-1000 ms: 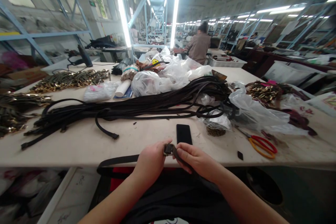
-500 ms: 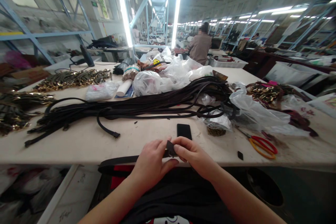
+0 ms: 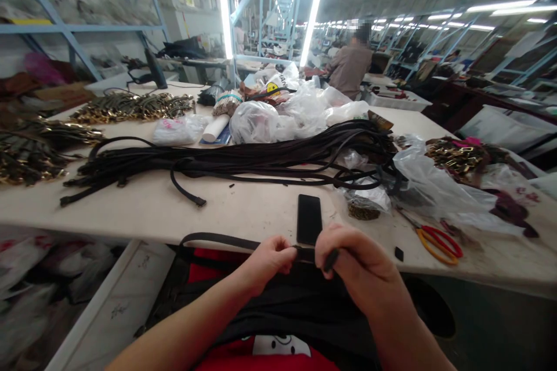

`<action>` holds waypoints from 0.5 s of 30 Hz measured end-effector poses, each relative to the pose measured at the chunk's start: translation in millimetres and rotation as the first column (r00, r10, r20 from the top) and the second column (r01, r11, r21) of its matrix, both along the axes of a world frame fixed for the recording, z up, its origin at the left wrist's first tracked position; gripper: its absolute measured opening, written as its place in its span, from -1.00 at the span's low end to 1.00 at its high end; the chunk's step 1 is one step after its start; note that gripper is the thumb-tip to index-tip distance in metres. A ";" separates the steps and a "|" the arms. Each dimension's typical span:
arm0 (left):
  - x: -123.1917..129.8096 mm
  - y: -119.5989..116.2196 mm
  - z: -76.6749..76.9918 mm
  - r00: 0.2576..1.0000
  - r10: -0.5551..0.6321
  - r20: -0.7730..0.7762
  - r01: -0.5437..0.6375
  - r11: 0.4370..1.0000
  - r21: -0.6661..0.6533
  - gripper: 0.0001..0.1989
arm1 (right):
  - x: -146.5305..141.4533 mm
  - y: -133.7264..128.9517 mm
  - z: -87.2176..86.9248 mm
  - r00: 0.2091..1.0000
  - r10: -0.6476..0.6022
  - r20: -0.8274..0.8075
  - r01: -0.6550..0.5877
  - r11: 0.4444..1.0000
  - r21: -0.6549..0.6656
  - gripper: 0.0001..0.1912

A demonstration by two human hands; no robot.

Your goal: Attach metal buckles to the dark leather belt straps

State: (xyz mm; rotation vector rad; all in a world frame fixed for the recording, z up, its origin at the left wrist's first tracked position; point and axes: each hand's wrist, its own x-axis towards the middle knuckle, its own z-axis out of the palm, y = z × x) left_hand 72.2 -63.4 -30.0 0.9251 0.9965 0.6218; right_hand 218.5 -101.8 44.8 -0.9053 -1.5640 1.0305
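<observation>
Strap [image 3: 235, 239], black, pinched in left hand [image 3: 270, 262] and gripped in right hand [image 3: 359, 258]; handwriting [image 3: 118, 309] on white panel [image 3: 134, 284] illegible.

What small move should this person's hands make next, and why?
Probably a gentle outward tug by the right hand while the left hand holds firm. Both grip the dark strap, a short stretch of it spans the gap between them, and a dark tip pokes from the right hand, so pulling might draw that stretch snug.
</observation>
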 end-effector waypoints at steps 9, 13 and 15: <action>-0.6 2.1 -13.7 0.993 0.105 0.046 -0.104 0.994 -0.032 -0.84 | 5.6 15.0 -49.7 0.460 -0.217 0.861 0.243 0.963 0.113 -0.80; 2.7 2.7 -16.5 0.991 0.137 -0.001 -0.137 0.990 0.036 -0.82 | -3.6 15.9 -55.7 0.477 -0.207 0.854 0.220 0.969 0.112 -0.81; 3.0 3.1 -18.2 0.989 0.148 -0.032 -0.145 0.987 0.070 -0.82 | -7.2 18.0 -61.2 0.472 -0.261 0.842 0.235 0.958 0.165 -0.82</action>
